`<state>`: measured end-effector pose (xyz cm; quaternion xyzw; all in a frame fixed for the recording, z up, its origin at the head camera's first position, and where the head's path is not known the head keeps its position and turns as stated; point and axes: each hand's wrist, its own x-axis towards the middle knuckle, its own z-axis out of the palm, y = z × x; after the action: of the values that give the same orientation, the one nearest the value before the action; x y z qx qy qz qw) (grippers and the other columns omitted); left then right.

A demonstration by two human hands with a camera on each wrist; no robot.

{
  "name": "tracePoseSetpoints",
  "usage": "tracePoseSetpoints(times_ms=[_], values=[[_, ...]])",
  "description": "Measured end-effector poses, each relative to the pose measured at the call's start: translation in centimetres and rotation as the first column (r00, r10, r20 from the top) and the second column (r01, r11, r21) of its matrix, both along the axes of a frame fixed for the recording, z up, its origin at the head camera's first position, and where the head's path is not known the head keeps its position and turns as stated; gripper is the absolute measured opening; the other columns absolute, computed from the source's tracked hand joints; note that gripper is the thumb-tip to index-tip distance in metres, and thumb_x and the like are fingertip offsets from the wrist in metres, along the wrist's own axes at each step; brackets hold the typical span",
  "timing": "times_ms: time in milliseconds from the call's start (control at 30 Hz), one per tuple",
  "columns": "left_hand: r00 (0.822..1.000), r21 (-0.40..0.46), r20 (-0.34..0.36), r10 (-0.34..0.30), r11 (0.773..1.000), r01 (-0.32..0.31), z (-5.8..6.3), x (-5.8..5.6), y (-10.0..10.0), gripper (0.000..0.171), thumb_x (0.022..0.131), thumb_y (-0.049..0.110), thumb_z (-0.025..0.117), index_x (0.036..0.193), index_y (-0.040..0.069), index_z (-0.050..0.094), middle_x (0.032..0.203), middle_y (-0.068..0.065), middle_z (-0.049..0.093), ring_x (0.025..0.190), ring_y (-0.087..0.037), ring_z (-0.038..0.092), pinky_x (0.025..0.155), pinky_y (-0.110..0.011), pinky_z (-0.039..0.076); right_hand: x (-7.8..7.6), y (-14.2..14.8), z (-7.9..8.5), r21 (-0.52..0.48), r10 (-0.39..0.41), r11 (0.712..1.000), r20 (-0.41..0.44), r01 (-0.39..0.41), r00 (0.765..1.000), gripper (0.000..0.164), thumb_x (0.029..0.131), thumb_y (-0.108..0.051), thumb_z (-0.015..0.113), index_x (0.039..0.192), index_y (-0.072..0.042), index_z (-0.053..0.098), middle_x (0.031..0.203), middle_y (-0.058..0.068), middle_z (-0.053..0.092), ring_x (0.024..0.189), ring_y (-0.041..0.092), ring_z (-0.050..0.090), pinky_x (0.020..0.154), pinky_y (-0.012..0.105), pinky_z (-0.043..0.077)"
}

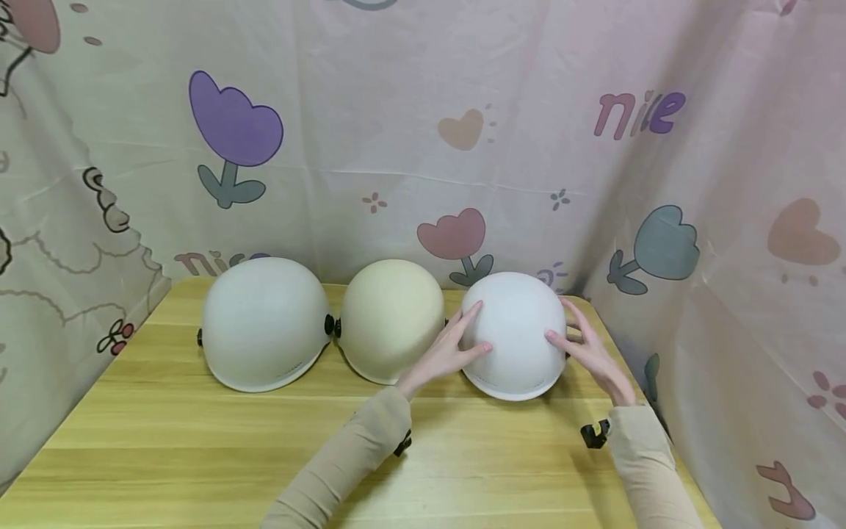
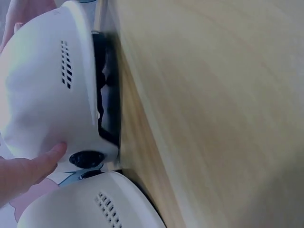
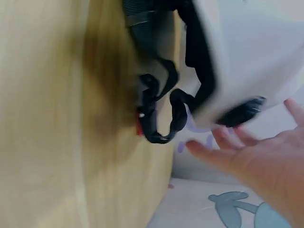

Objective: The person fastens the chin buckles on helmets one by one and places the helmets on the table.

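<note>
A white helmet (image 1: 515, 330) stands at the right end of a row of helmets, with one hand on either side. My left hand (image 1: 446, 354) lies on its left side, thumb and fingers spread and fairly straight. In the left wrist view my left thumb (image 2: 45, 164) touches the shell near a black round knob (image 2: 86, 159). My right hand (image 1: 591, 356) is at the other side, thumb on the shell and fingers extended along the edge. A black chin strap (image 3: 159, 128) with a red bit hangs from the blurred, tilted helmet in the right wrist view.
A cream helmet (image 1: 390, 319) stands directly left of the white one. Further left is a larger off-white helmet (image 1: 264, 323). All are near the back edge of a wooden table (image 1: 198, 448). A printed curtain (image 1: 370, 95) hangs behind and beside it.
</note>
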<state>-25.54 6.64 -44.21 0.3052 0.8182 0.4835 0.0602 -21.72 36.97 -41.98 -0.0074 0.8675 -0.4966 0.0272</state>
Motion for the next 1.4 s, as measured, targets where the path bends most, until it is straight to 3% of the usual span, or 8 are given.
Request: tracePoseSetpoints(times_ms=[133,300,533,700,900,1000,1233,1400], values=[[1.000,-0.026,0.025,-0.004,1.000,0.004,-0.4,0.1,0.0,0.083,0.097,0.040,0.065,0.163,0.028,0.016,0.164,-0.033,0.010,0.149,-0.056,0.020,0.114,-0.073,0.027,0.2,0.3,-1.4,-0.056,0.045,0.997,0.020,-0.044,0.999,0.090,0.098,-0.029,0.063,0.163,-0.033,0.001,0.160,0.027,0.018,0.139,0.061,0.035,0.108,0.070,0.040],[0.997,-0.058,0.075,-0.005,0.998,0.010,-0.8,0.2,-0.4,0.087,0.095,0.042,0.067,0.163,0.028,0.014,0.164,-0.034,0.010,0.149,-0.057,0.016,0.113,-0.076,0.026,0.3,0.8,-2.2,-0.074,0.048,0.996,0.021,-0.046,0.999,0.095,0.095,-0.026,0.068,0.163,-0.034,0.002,0.166,0.024,0.009,0.146,0.060,0.021,0.112,0.076,0.027],[0.995,-0.080,0.094,-0.016,0.997,0.024,-1.3,0.4,-0.5,0.093,0.093,0.037,0.071,0.164,0.025,0.011,0.165,-0.032,0.008,0.153,-0.052,0.011,0.117,-0.073,0.022,0.6,1.8,-3.0,-0.010,0.086,0.996,0.093,-0.086,0.992,0.110,0.091,-0.024,0.072,0.162,-0.024,-0.012,0.164,0.035,-0.004,0.147,0.063,0.002,0.112,0.080,0.013],[0.995,-0.104,0.098,-0.023,0.994,0.033,-1.5,0.8,-0.1,0.106,0.090,0.033,0.076,0.164,0.026,0.001,0.164,-0.034,0.000,0.153,-0.051,0.010,0.120,-0.068,0.022,0.4,1.7,-3.9,-0.087,0.147,0.987,0.111,-0.138,0.983,0.117,0.090,-0.019,0.074,0.160,-0.023,-0.020,0.164,0.035,-0.003,0.150,0.060,0.003,0.116,0.074,0.013],[0.991,-0.124,0.128,0.023,0.992,-0.007,-1.6,1.3,0.7,0.110,0.089,0.033,0.078,0.163,0.033,-0.005,0.166,-0.030,-0.009,0.150,-0.054,0.017,0.118,-0.066,0.030,0.3,1.7,-4.2,-0.120,0.130,0.986,0.112,-0.117,0.985,0.117,0.090,-0.018,0.073,0.159,-0.026,-0.022,0.165,0.033,-0.005,0.149,0.060,0.005,0.116,0.073,0.015],[0.991,-0.131,0.125,0.049,0.991,-0.032,-1.8,1.3,1.1,0.112,0.089,0.034,0.078,0.162,0.035,-0.006,0.166,-0.029,-0.008,0.149,-0.055,0.021,0.115,-0.067,0.034,0.2,1.7,-4.2,-0.136,0.116,0.986,0.116,-0.100,0.986,0.116,0.091,-0.017,0.072,0.159,-0.026,-0.020,0.165,0.033,-0.005,0.150,0.059,0.006,0.117,0.072,0.015],[0.985,-0.134,0.131,0.110,0.987,-0.093,-1.9,1.4,1.7,0.110,0.088,0.037,0.078,0.162,0.035,-0.003,0.160,-0.041,-0.003,0.142,-0.060,0.030,0.111,-0.071,0.036,-0.3,1.7,-4.3,-0.151,0.084,0.986,0.127,-0.064,0.988,0.112,0.092,-0.018,0.071,0.160,-0.024,-0.018,0.165,0.033,-0.004,0.151,0.057,0.003,0.118,0.073,0.011],[0.981,-0.143,0.136,0.141,0.982,-0.121,-1.8,1.4,1.9,0.106,0.089,0.040,0.076,0.162,0.037,-0.001,0.161,-0.041,0.000,0.142,-0.058,0.032,0.111,-0.069,0.037,-0.6,1.8,-4.4,-0.153,0.061,0.987,0.124,-0.041,0.990,0.111,0.092,-0.017,0.071,0.160,-0.022,-0.016,0.164,0.036,-0.001,0.151,0.057,0.004,0.118,0.075,0.008]])
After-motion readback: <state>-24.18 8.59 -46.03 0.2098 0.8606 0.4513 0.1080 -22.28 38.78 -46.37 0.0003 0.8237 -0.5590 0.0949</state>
